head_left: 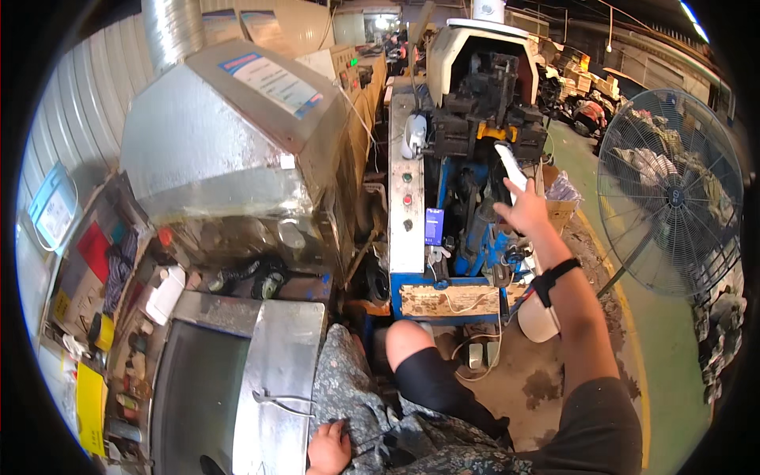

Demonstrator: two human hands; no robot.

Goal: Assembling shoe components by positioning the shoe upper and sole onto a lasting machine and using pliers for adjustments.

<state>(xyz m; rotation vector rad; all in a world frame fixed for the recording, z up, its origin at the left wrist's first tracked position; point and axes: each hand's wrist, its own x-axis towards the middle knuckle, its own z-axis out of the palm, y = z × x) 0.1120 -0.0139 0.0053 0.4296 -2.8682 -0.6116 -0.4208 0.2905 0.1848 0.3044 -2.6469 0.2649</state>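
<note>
My right hand (524, 207) reaches forward to the machine (491, 103), its thumb and fingers spread. Its fingertips meet the near end of a long, narrow white piece (511, 165), whose far end lies by a yellow part (497, 132) among the machine's dark jaws. I cannot tell what the white piece is. Low in the picture, my left hand (328, 449) rests with curled fingers beside the metal plate (279, 348), with nothing visible in it. Metal pincers (283, 401) lie on that plate, just beyond the left hand.
A control strip with buttons (408, 200) runs along the machine's left side. A large metal hood (222, 134) stands to the left, above shelves of tools and bottles. At the right is a big caged fan (673, 194). A pedal (476, 355) and cable lie on the floor.
</note>
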